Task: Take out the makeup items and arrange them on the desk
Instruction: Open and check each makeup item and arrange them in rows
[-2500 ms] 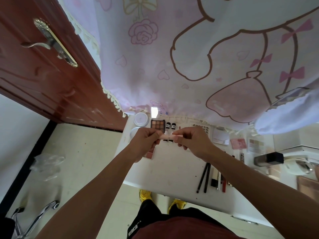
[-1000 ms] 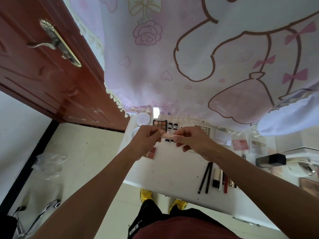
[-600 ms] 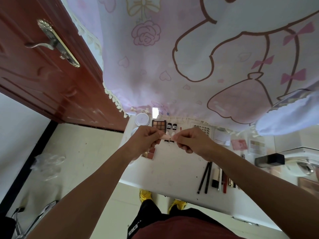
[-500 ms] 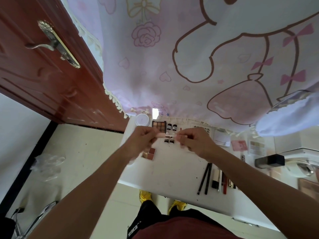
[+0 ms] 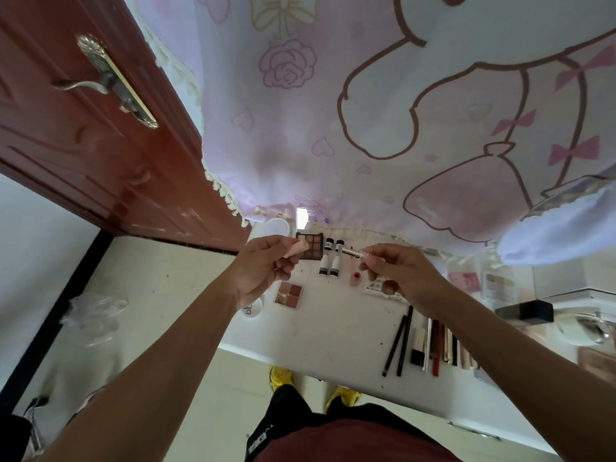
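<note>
My left hand (image 5: 263, 265) pinches a small peach-pink cap (image 5: 299, 248) above the white desk (image 5: 326, 328). My right hand (image 5: 396, 271) pinches the other half, a thin wand with a clear and silver end (image 5: 351, 252). The two pieces are apart, with a gap between them. Below them on the desk lie a brown eyeshadow palette (image 5: 312, 249), two small white bottles with black caps (image 5: 330, 261), a small red-toned palette (image 5: 289, 295) and a row of pencils and lipsticks (image 5: 423, 341).
A pink cartoon-print curtain (image 5: 366, 111) hangs over the desk's far edge. A red-brown door (image 5: 83, 128) with a brass handle stands at the left. Round white jars (image 5: 276, 226), flat palettes (image 5: 496, 285) and a black-capped object (image 5: 530, 311) sit on the desk at right.
Both hands held one joined peach tube; they have now pulled apart, the left keeping the cap and the right drawing out the wand.
</note>
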A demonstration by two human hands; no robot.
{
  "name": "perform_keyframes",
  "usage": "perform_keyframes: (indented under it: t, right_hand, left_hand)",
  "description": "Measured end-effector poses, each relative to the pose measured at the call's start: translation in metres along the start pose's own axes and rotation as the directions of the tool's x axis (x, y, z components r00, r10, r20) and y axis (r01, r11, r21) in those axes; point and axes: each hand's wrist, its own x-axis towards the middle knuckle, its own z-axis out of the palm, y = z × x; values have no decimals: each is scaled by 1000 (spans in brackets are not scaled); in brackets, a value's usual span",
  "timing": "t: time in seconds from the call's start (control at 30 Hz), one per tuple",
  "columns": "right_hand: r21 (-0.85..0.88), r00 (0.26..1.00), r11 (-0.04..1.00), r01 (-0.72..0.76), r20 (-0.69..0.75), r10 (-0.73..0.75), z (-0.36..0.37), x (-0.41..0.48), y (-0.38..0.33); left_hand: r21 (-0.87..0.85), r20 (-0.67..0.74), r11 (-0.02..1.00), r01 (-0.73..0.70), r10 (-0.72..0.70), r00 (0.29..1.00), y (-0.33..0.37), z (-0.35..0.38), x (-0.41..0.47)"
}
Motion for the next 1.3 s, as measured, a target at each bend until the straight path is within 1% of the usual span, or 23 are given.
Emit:
perform_keyframes:
  t: [0.1, 0.23, 0.3, 0.4, 0.47, 0.57, 0.67, 0.77, 0.83, 0.9, 0.97, 1.03, 1.07, 1.13, 1.2, 1.3]
  right_hand:
    - [85, 997, 996, -34, 66, 28, 2, -1, -3]
    - [177, 983, 976, -124, 154, 97, 3, -1, -8]
    - [210, 978, 964, -162, 165, 128, 4, -1, -6]
    - [285, 969, 929, -236, 144, 202, 6, 0, 3]
    - [324, 952, 897, -301, 156, 263, 9, -3, 12]
    - [364, 924, 850, -382, 173, 341, 15, -8, 25]
    - [279, 908, 864, -419, 137, 396, 20, -10, 44]
    - [84, 901, 898, -433, 21, 433, 25, -7, 72]
    - [-34, 904, 908, -417, -115, 411, 31, -5, 88]
    - [-124, 908, 918, -376, -245, 339, 37, -3, 106]
    - [-220, 919, 918, -330, -296, 260, 44, 2, 119]
    - [-253, 911, 908, -334, -333, 243, 49, 9, 129]
    - [-263, 902, 900, -348, -356, 245, 51, 12, 133]
    - [-290, 885, 881, -374, -395, 246, 52, 20, 137]
    - [-328, 878, 860, -392, -413, 243, 50, 25, 139]
    - [-384, 870, 822, -421, -427, 246, 45, 32, 144]
  left_hand:
    - [-95, 57, 994, 53, -47, 997, -7, 10, -5]
    - [-167, 102, 984, 70, -54, 993, -12, 23, -9]
    - [-214, 75, 973, 84, -69, 995, -18, 25, -10]
    - [-326, -11, 939, 106, -116, 993, -34, 22, -11]
    - [-390, -24, 912, 125, -146, 989, -47, 20, -13]
    - [-414, -34, 896, 160, -190, 981, -64, 20, -14]
    - [-388, -78, 905, 173, -219, 973, -76, 23, -14]
    - [-346, -146, 920, 184, -246, 958, -92, 23, -11]
    - [-291, -195, 938, 189, -251, 948, -103, 22, -10]
    - [-174, -286, 960, 219, -262, 922, -116, 24, -7]
    - [-38, -425, 965, 258, -249, 870, -130, 25, -2]
    - [80, -553, 957, 280, -191, 811, -142, 27, 6]
    - [151, -592, 949, 279, -139, 794, -147, 29, 11]
    - [353, -612, 896, 269, 4, 791, -150, 32, 20]
    - [522, -583, 812, 260, 117, 804, -151, 36, 30]
    - [665, -522, 708, 239, 212, 826, -154, 37, 48]
